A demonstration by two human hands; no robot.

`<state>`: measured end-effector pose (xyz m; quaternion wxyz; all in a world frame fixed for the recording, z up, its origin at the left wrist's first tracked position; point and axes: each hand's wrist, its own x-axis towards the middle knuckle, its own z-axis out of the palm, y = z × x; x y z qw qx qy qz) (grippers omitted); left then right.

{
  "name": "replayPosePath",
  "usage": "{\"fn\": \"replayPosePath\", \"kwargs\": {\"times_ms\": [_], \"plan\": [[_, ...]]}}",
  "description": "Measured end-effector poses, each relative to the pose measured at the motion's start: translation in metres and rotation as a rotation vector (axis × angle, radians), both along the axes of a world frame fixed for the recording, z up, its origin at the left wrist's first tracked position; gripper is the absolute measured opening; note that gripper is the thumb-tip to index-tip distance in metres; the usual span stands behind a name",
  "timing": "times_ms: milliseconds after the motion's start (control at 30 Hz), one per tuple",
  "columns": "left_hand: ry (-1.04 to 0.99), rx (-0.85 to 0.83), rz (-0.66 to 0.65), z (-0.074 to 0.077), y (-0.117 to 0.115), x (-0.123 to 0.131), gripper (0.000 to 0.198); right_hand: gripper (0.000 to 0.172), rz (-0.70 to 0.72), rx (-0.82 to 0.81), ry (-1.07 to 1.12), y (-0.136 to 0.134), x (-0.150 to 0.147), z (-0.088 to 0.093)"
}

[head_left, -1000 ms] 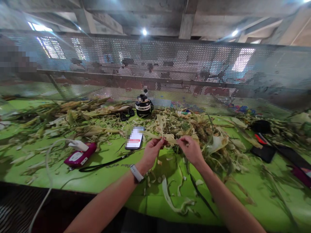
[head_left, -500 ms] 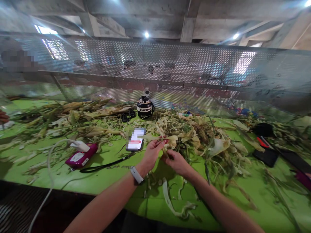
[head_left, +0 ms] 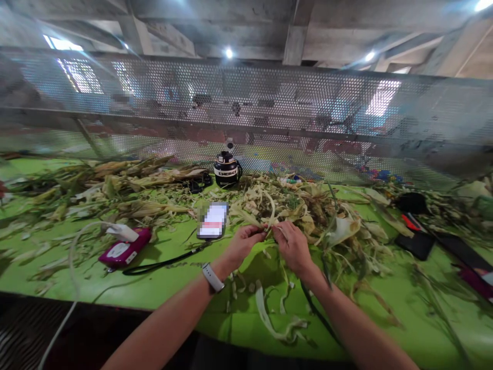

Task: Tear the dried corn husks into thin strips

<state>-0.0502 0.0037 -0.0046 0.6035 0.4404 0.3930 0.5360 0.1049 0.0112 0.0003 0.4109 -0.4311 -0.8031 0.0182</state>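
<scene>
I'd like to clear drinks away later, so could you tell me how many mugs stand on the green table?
1: the black mug at the back by the mesh wall, beyond the phone; husks may hide others.

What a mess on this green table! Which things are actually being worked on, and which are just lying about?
In hand: husk strip, pinched by left hand and right hand; husk pile just behind them.
Lying about: phone, pink device, lanyard, jug, black case.
</scene>
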Motion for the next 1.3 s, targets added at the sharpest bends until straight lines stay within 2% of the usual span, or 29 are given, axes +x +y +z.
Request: {"fn": "replayPosePath", "kwargs": {"times_ms": [133,333,500,633,733,800,867,967,1033,1167,1233,1300], "plan": [[-0.041,-0.008,0.018,-0.001,-0.001,-0.002,0.019,0.030,0.007,-0.113,0.078,0.000,-0.002,-0.003],[0.017,0.058,-0.031,0.007,-0.004,0.000,0.032,0.029,-0.023,-0.270,0.176,-0.001,-0.005,-0.002],[-0.008,0.030,-0.065,0.004,-0.004,0.003,0.038,0.030,-0.031,-0.353,0.251,-0.002,-0.006,0.000],[-0.023,0.008,0.033,0.001,0.000,0.002,0.037,0.031,-0.002,-0.475,0.350,0.000,-0.005,-0.001],[-0.039,0.046,0.143,0.002,0.003,-0.001,0.033,0.038,-0.017,-0.531,0.312,0.002,-0.003,-0.002],[-0.037,0.069,0.175,0.002,0.004,-0.003,0.031,0.032,-0.043,-0.491,0.226,0.001,-0.002,-0.003],[-0.009,0.092,0.192,-0.001,0.006,-0.004,0.030,0.022,-0.025,-0.385,0.127,-0.001,-0.002,-0.004],[0.118,0.134,0.236,-0.007,0.010,-0.007,0.028,0.025,0.021,-0.135,-0.099,-0.005,-0.002,-0.002],[0.233,0.171,0.221,-0.009,0.011,-0.009,0.025,0.023,0.004,0.033,-0.238,-0.008,-0.001,0.002],[0.321,0.225,-0.060,-0.004,0.008,-0.010,0.023,0.015,-0.008,0.222,-0.341,-0.006,0.005,0.010],[0.326,0.235,-0.180,0.000,0.005,-0.010,0.023,0.015,0.006,0.212,-0.346,-0.003,0.008,0.011],[0.334,0.234,-0.212,0.003,0.002,-0.009,0.022,0.017,0.008,0.137,-0.324,0.000,0.009,0.010]]}}
